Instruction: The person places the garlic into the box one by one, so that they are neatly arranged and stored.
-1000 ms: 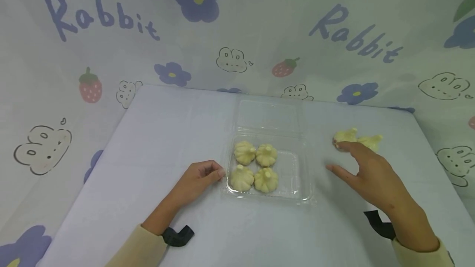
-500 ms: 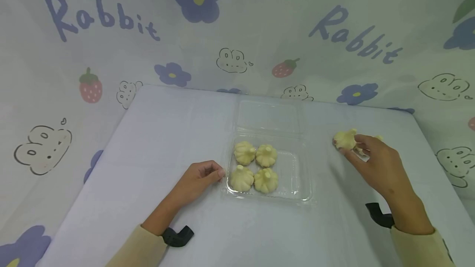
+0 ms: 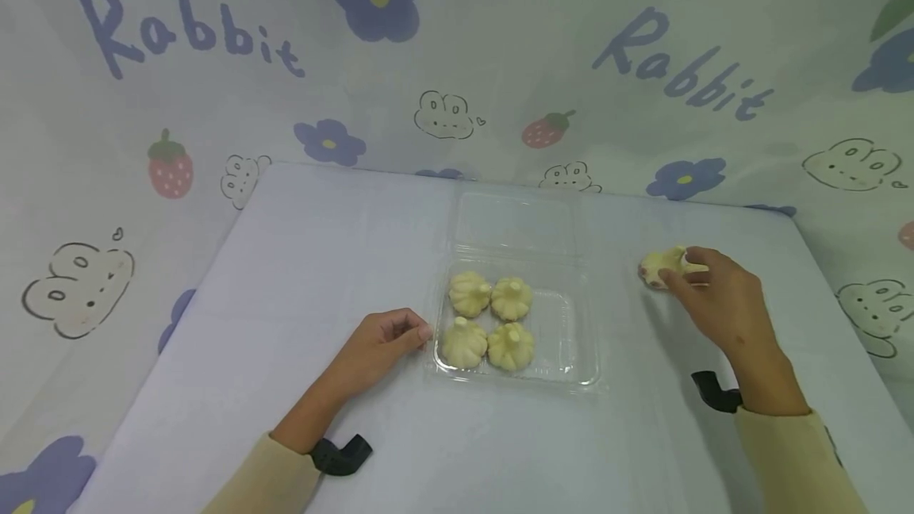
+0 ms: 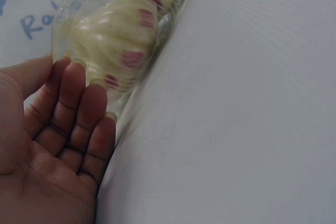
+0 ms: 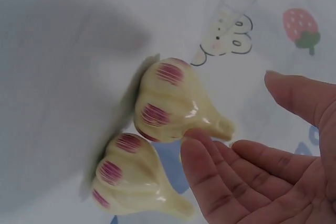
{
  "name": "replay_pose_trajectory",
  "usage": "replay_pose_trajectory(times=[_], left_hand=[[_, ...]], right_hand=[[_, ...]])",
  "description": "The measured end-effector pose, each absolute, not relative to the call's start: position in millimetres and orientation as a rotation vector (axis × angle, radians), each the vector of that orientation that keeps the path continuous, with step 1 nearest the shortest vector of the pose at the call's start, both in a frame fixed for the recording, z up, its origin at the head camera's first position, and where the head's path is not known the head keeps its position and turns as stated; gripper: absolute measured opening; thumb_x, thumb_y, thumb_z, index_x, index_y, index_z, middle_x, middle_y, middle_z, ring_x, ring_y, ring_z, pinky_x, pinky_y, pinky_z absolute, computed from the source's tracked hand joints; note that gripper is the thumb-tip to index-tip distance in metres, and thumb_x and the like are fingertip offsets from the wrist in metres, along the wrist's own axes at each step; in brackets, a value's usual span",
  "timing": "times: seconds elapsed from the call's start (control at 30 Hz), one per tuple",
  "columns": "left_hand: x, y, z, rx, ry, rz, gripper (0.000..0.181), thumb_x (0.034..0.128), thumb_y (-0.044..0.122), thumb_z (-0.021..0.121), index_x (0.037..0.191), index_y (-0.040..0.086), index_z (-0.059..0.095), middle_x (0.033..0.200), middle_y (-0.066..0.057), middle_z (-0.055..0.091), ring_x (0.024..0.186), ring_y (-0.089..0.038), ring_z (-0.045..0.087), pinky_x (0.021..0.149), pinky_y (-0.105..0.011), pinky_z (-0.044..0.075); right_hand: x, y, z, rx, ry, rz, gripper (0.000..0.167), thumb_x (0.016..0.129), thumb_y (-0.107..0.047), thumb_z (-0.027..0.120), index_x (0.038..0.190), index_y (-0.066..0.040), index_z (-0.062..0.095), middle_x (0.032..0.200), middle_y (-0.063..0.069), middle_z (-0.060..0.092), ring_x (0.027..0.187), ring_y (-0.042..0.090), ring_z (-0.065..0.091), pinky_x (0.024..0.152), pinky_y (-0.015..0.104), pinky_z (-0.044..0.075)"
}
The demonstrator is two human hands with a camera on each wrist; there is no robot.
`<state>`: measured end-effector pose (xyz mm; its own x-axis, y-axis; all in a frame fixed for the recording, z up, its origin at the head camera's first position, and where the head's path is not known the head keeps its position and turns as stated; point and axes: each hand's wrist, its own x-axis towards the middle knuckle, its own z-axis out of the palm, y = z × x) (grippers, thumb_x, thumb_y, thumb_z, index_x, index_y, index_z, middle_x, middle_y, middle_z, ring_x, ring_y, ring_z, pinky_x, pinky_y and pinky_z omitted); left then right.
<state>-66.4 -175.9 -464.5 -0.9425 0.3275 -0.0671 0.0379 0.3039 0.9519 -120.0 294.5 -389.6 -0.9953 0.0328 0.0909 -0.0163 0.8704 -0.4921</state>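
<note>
A clear plastic clamshell box lies with its lid folded back in the head view. Several pale garlic bulbs sit in its left part. My left hand pinches the box's left rim between thumb and fingertips. Two more garlic bulbs lie side by side at the right. My right hand is over them, its thumb and fingers apart. In the right wrist view its fingertips are at the stem of the upper garlic bulb, just above the other bulb. The hand partly hides both in the head view.
A white cloth covers the table. Behind it hangs a backdrop printed with rabbits, flowers and strawberries. The box's open lid reaches toward the table's back edge. Black wrist mounts stick out beside both forearms.
My right hand has moved in around the two garlic bulbs, its thumb now in front of the left one. The left hand and the box have stayed in place.
</note>
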Motion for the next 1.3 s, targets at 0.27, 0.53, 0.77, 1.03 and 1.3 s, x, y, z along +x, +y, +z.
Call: replay_pose_trajectory(times=[0.27,0.53,0.77,1.03,1.3], left_hand=[[-67,-176,-465,0.336,2.319,1.689,0.019,0.1043,0.026,0.067,0.099,0.010,0.074,0.092,-0.003,0.070,0.090,-0.018,0.062,0.080,-0.028,0.049],[-68,-176,-464,0.329,2.315,1.690,0.019,0.1044,0.026,0.067,0.099,0.010,0.075,0.092,-0.004,0.070,0.090,-0.019,0.062,0.080,-0.028,0.050],[-68,-176,-465,0.332,2.300,1.702,0.019,0.1046,0.025,0.067,0.101,0.009,0.075,0.093,-0.004,0.070,0.091,-0.019,0.062,0.081,-0.028,0.050],[-67,-175,-465,0.338,2.307,1.701,0.018,0.1046,0.025,0.067,0.100,0.009,0.075,0.092,-0.003,0.070,0.090,-0.019,0.063,0.081,-0.028,0.050],[-66,-176,-464,0.334,2.326,1.692,0.018,0.1044,0.025,0.067,0.099,0.010,0.075,0.091,-0.003,0.070,0.089,-0.017,0.062,0.080,-0.028,0.049]], right_hand=[[-132,297,-401,-0.078,-2.983,0.822,0.066,0.105,-0.038,0.062,0.146,0.011,0.047,0.140,0.035,0.056,0.113,0.052,0.065,0.075,0.059,0.057],[-144,299,-407,-0.122,-3.023,0.896,0.067,0.105,-0.044,0.059,0.144,0.010,0.051,0.124,0.039,0.063,0.103,0.048,0.066,0.067,0.042,0.052],[-150,295,-412,-0.141,-3.034,0.879,0.073,0.105,-0.051,0.056,0.144,0.010,0.052,0.126,0.034,0.065,0.092,0.040,0.065,0.066,0.043,0.052],[-156,294,-417,-0.138,-3.049,0.845,0.075,0.105,-0.050,0.057,0.143,0.014,0.050,0.142,0.038,0.052,0.123,0.055,0.054,0.088,0.064,0.049],[-157,294,-419,-0.138,-3.042,0.878,0.072,0.105,-0.049,0.059,0.142,0.012,0.052,0.140,0.037,0.055,0.114,0.050,0.060,0.081,0.057,0.053]])
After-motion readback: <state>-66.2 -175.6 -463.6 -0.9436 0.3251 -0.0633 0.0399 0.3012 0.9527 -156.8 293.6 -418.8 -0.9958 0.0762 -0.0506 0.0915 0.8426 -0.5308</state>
